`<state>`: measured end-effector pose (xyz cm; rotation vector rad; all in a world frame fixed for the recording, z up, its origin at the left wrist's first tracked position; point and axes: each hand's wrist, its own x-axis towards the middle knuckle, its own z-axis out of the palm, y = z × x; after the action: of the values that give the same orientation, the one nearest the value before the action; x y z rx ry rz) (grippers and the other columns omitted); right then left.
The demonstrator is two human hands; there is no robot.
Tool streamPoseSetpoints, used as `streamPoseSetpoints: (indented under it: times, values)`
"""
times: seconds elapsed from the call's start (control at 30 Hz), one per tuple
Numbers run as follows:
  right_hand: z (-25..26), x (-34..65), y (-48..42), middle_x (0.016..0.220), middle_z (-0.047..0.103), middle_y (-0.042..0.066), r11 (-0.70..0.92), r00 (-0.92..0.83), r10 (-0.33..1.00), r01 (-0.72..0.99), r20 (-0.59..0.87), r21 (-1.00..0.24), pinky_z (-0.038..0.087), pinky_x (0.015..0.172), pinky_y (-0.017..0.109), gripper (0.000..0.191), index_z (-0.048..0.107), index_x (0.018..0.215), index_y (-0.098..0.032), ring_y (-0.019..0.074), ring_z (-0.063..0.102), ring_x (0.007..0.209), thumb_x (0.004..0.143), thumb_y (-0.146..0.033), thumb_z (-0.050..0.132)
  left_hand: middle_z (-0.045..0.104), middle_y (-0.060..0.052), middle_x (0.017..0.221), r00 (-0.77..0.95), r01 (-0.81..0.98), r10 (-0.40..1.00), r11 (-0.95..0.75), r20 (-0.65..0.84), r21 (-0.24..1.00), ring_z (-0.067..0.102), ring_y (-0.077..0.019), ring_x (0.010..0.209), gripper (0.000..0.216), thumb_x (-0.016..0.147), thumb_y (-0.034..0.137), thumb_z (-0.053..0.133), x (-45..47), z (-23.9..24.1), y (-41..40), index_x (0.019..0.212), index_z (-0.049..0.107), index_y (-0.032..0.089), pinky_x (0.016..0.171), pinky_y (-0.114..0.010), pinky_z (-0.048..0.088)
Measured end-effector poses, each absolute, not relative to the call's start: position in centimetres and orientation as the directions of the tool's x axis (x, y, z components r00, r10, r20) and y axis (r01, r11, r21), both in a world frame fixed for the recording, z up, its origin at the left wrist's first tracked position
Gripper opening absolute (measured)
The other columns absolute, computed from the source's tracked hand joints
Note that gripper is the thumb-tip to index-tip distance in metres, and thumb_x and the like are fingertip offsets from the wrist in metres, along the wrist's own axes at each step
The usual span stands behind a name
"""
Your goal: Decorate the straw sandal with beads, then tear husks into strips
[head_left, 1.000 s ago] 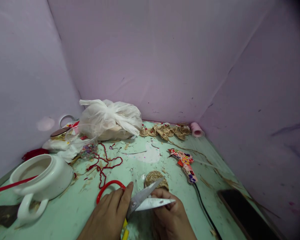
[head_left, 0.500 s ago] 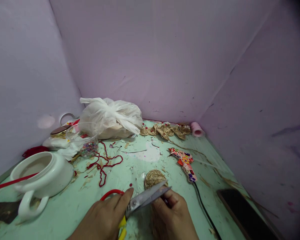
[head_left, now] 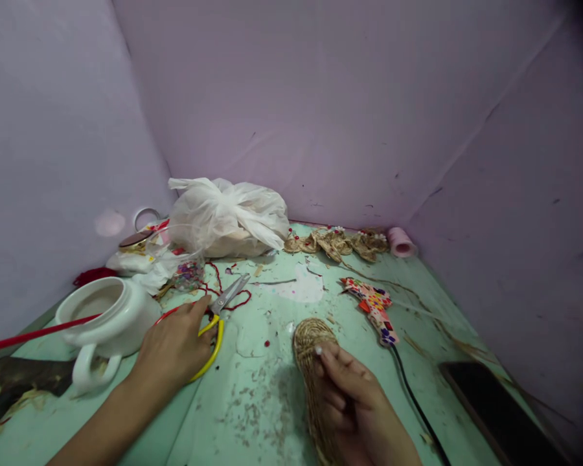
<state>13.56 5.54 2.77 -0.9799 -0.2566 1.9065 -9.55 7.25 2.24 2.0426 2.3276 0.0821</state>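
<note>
My left hand (head_left: 179, 342) is low over the table at the left, its fingers on the red and yellow handles of a pair of scissors (head_left: 228, 296). The blades lie slightly apart, over a red beaded string (head_left: 243, 303). In my right hand (head_left: 352, 401) is a long, rounded sole (head_left: 311, 338) of coiled straw cord, like a small slipper's sole. Its lower part is partly hidden behind the fingers. The thumb and forefinger are pinched together over it, with a small white spot at their tips that I cannot make out.
A glue gun in flowered wrapping (head_left: 372, 304) with a black cable lies right of centre, near a dark phone (head_left: 500, 408). At the back are a tied white plastic bag (head_left: 228, 220), several small straw slippers (head_left: 337, 243) and a pink spool (head_left: 402, 242). A white pot (head_left: 109, 317) stands left.
My left hand has carried the scissors away from the straw sole, leftward to the table by the beaded string. My right hand keeps the sole, now showing more of its length.
</note>
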Motion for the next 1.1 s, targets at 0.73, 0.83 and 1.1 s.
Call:
streamPoseSetpoints:
  times: [0.73, 0.83, 1.1]
  values:
    - [0.7, 11.4, 4.3, 0.068, 0.068, 0.008, -0.694, -0.451, 0.644, -0.685, -0.618, -0.223, 0.051, 0.067, 0.025, 0.008, 0.063, 0.073, -0.008, 0.0137, 0.063, 0.061, 0.067, -0.013, 0.066, 0.060, -0.003, 0.074, 0.197, 0.665, 0.890, -0.429, 0.411, 0.611, 0.056, -0.0134, 0.069, 0.016, 0.081, 0.010, 0.045, -3.5, 0.6, 3.8, 0.085, 0.058, 0.017, 0.062, -0.025, 0.043]
    - [0.5, 11.4, 4.2, 0.071, 0.068, 0.009, -0.694, -0.454, 0.663, -0.671, -0.595, -0.262, 0.051, 0.069, 0.027, 0.012, 0.064, 0.077, -0.008, 0.0142, 0.064, 0.064, 0.066, -0.012, 0.067, 0.061, -0.003, 0.075, 0.168, 0.684, 0.919, -0.370, 0.357, 0.629, 0.057, -0.0134, 0.071, 0.015, 0.081, 0.012, 0.045, -3.5, 0.4, 4.1, 0.083, 0.059, 0.017, 0.064, -0.025, 0.045]
    - [0.9, 11.3, 4.3, 0.082, 0.068, 0.012, -0.696, -0.430, 0.654, -0.664, -0.623, -0.273, 0.049, 0.073, 0.030, 0.024, 0.063, 0.084, -0.007, 0.0165, 0.064, 0.069, 0.061, -0.011, 0.066, 0.062, -0.004, 0.080, 0.134, 0.757, 0.961, -0.258, 0.244, 0.600, 0.058, -0.0156, 0.076, 0.020, 0.082, 0.013, 0.040, -3.9, -0.6, 4.7, 0.085, 0.059, 0.017, 0.068, -0.028, 0.046]
